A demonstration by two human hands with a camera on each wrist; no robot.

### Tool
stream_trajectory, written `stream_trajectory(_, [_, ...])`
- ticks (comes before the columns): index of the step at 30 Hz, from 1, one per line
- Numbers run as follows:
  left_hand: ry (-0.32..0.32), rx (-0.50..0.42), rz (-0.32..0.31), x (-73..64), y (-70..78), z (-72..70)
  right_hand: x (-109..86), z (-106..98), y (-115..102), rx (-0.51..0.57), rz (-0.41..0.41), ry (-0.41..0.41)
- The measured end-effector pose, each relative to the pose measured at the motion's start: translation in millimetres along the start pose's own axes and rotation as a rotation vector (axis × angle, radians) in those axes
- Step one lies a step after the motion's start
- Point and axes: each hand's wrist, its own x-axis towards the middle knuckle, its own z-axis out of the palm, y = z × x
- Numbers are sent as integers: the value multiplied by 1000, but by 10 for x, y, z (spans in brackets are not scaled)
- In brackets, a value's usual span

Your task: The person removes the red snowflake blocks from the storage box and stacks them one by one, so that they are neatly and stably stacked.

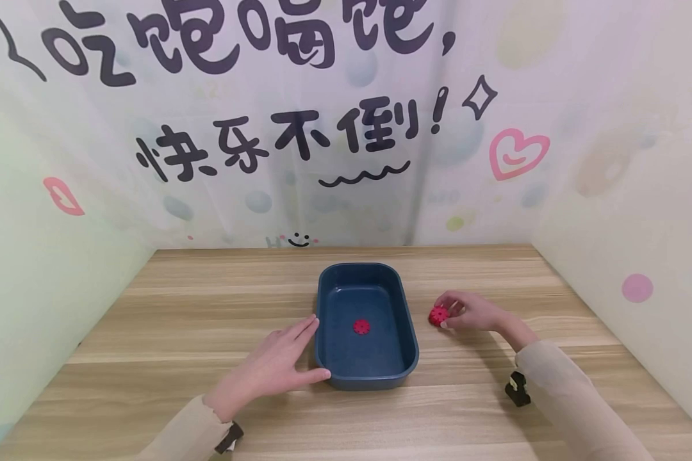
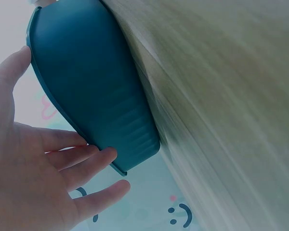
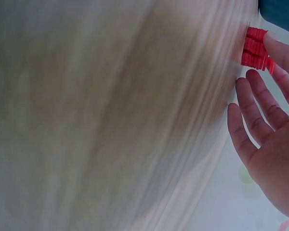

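A deep blue rectangular tray [image 1: 366, 381] stands on the table, with one red notched disc [image 1: 361, 327] lying flat on its floor. Along the tray's left side rests my left hand [image 1: 278, 362], fingers extended against the rim and thumb at the near left corner. To the right of the tray, my right hand [image 1: 469, 312] is at a short stack of red discs [image 3: 254, 49]. Its thumb and forefinger pinch the top red disc [image 1: 439, 314], which the right wrist view shows slightly apart from the stack. The other fingers stay loosely extended.
The wood-grain table [image 1: 219, 301] ends at a white printed curtain [image 1: 346, 211] behind the tray. Pale walls flank it on both sides. A black strap device sits at each sleeve cuff [image 1: 553, 365].
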Motion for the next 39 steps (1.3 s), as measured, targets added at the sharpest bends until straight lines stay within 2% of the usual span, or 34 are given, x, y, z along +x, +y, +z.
stream_trajectory(6, [-1,7,-4,-2,4,0,1,-4,4,7,-22,2])
stream_trajectory(13, [-5,4,-9,1,4,-5,-9,-10,8,12,-103,9])
stream_trajectory(20, [-5,0,-8,8,-6,1,12,-3,3,-9,-24,-1])
stream_trajectory(35, [1,7,4,6,-7,-3,-32,-98,-43,27,3,19])
stream_trajectory(39, [1,10,2,4,-9,5,17,-188,-86,14,-44,58])
